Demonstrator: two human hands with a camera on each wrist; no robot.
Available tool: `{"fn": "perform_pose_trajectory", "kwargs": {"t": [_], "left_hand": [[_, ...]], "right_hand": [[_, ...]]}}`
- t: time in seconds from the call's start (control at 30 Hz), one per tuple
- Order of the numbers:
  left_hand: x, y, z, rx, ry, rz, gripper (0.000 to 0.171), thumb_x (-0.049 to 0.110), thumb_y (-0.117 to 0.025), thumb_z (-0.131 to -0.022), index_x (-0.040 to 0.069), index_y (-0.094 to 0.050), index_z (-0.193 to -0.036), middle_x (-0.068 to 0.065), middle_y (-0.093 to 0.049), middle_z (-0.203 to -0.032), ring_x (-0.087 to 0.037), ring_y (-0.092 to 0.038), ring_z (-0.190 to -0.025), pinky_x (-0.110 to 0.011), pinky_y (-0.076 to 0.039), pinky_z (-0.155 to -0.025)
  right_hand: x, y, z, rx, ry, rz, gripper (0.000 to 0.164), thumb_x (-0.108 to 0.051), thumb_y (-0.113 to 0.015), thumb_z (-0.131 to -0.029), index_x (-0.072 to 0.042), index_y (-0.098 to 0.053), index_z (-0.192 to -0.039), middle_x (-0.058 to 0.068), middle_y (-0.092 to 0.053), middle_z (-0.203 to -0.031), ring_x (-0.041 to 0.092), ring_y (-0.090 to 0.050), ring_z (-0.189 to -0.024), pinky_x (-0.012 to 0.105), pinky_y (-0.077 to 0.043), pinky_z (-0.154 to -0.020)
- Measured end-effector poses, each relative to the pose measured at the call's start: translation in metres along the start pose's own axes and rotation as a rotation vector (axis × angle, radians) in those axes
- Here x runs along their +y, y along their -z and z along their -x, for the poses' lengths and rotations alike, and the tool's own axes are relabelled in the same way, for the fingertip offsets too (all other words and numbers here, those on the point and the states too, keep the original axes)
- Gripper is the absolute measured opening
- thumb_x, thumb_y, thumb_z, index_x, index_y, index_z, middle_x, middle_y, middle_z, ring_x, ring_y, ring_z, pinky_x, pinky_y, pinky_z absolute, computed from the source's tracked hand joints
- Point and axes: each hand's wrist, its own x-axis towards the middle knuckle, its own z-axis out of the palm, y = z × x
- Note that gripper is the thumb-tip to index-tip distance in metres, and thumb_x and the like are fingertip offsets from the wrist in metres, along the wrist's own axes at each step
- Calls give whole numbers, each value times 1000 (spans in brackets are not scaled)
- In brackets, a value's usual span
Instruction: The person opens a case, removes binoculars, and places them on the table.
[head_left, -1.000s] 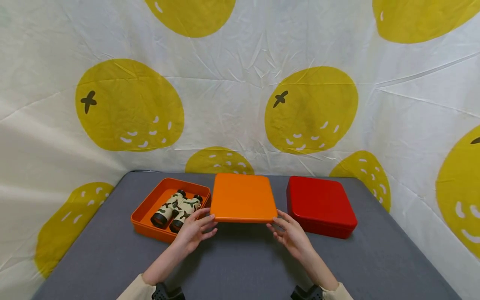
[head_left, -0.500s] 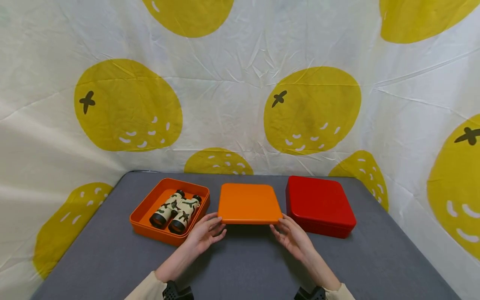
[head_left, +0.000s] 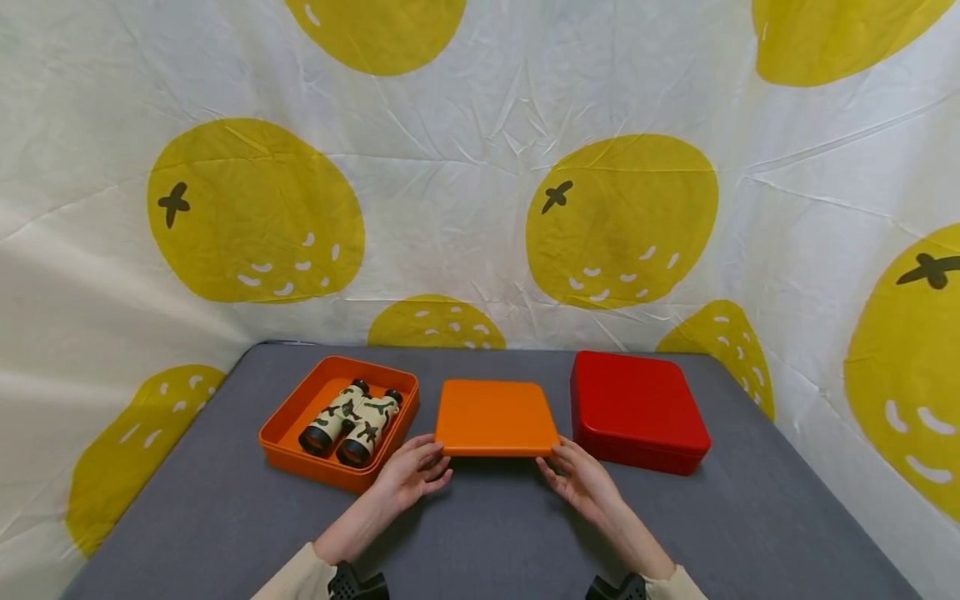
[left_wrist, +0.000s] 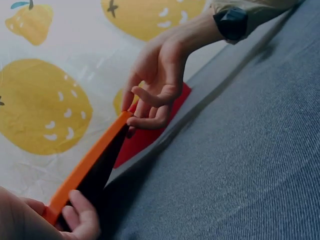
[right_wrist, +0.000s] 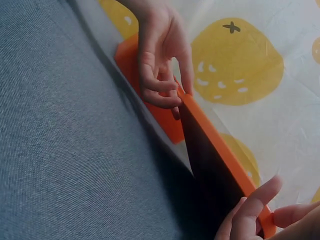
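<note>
My two hands hold a flat orange lid (head_left: 495, 419) above the grey table, one at each near corner. The left hand (head_left: 407, 477) pinches its left corner, with the thumb on the outside and fingers curled beneath. At the right corner, my right hand (head_left: 585, 482) has a similar pinch. Both wrist views show a gap under the lid's near edge and its dark underside; whether the far edge touches the table cannot be told. Left of the lid stands an open orange box (head_left: 303, 467). Camouflage-patterned binoculars (head_left: 351, 423) lie inside it.
A closed red box (head_left: 637, 408) stands on the grey table (head_left: 480, 542), right of the lid. Behind the table and along its sides hangs a white cloth (head_left: 450, 200) printed with yellow fruit.
Both hands have lowered the orange lid toward the table and shifted it slightly right, mostly in the first half second. The binoculars and both boxes stay put.
</note>
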Motion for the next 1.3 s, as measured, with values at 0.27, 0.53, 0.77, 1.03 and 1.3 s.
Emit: {"fn": "perform_pose_trajectory", "kwargs": {"t": [0.27, 0.53, 0.77, 1.03, 1.3], "left_hand": [[3, 5, 2, -14, 22, 68, 32, 11, -41, -93, -5, -36, -120, -17, -42, -105, -25, -55, -86, -37, -51, -81], [2, 4, 2, -25, -19, 181, 46, 18, -40, -92, -7, -24, -127, -22, -31, -121, -32, -51, -101, -45, -40, -97], [-3, 0, -2, -9, -72, 239, 56, 23, -33, -94, -8, -12, -136, -23, -25, -129, -41, -42, -117, -45, -34, -102], [-3, -4, -7, -46, -60, 369, 64, 26, -31, -94, -6, 0, -140, -27, -4, -146, -43, -20, -132, -46, -22, -109], [-5, -1, -11, -62, -46, 406, 62, 25, -27, -95, -4, 2, -141, -26, -1, -147, -43, -18, -133, -47, -20, -110]], "right_hand": [[2, 5, -2, 21, -17, 20, 54, -14, -45, -93, 3, -22, -138, 7, -52, -108, 13, -59, -84, 15, -48, -73], [0, 4, -5, 27, 10, -61, 43, -14, -41, -94, 5, -28, -131, 17, -33, -120, 16, -59, -88, 20, -49, -81], [2, 1, -8, 34, 52, -61, 57, -18, -36, -96, 2, -8, -141, 21, -23, -135, 13, -59, -91, 20, -48, -82], [5, -1, -12, 17, 96, -144, 59, -20, -30, -97, -3, 2, -143, 25, -8, -146, 21, -54, -106, 30, -38, -100], [8, -5, -17, 6, 110, -246, 58, -20, -26, -96, -6, 8, -142, 25, 0, -148, 38, -20, -134, 41, -24, -107]]}}
